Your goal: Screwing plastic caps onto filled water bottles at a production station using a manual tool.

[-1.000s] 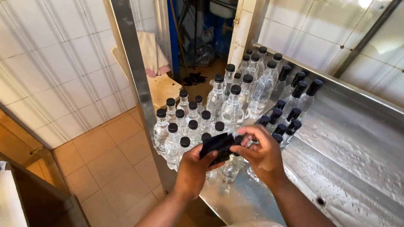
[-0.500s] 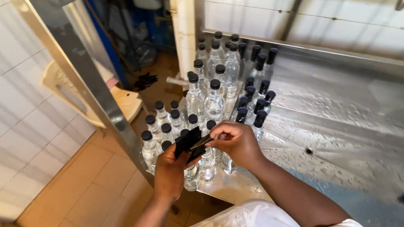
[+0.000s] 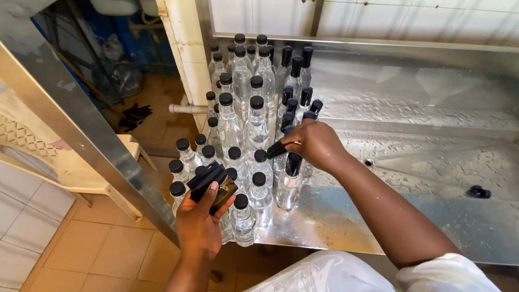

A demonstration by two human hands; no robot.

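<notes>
Right hand (image 3: 312, 144) pinches a black sleeve (image 3: 275, 149) over a clear bottle (image 3: 290, 184) at the cluster's front. Left hand (image 3: 200, 223) clamps a sleeve stack (image 3: 211, 180). Wet steel table (image 3: 436, 168), tiled walls. Loose cap (image 3: 479, 192) well apart; plastic chair (image 3: 35, 153) left.

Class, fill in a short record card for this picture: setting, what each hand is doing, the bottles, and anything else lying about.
Setting: wet steel counter against a white tiled wall
Left hand: holds a stack of flat black sleeves fanned out above the front bottles
Right hand: fingers pinch one black sleeve over a bottle neck
Bottles: clear, black-capped, standing upright, packed close at the counter's left end
Sleeved bottles: several on the cluster's right side have black necks
Loose item: small black cap alone on the counter
Nearby: cream plastic chair on the tiled floor
</notes>
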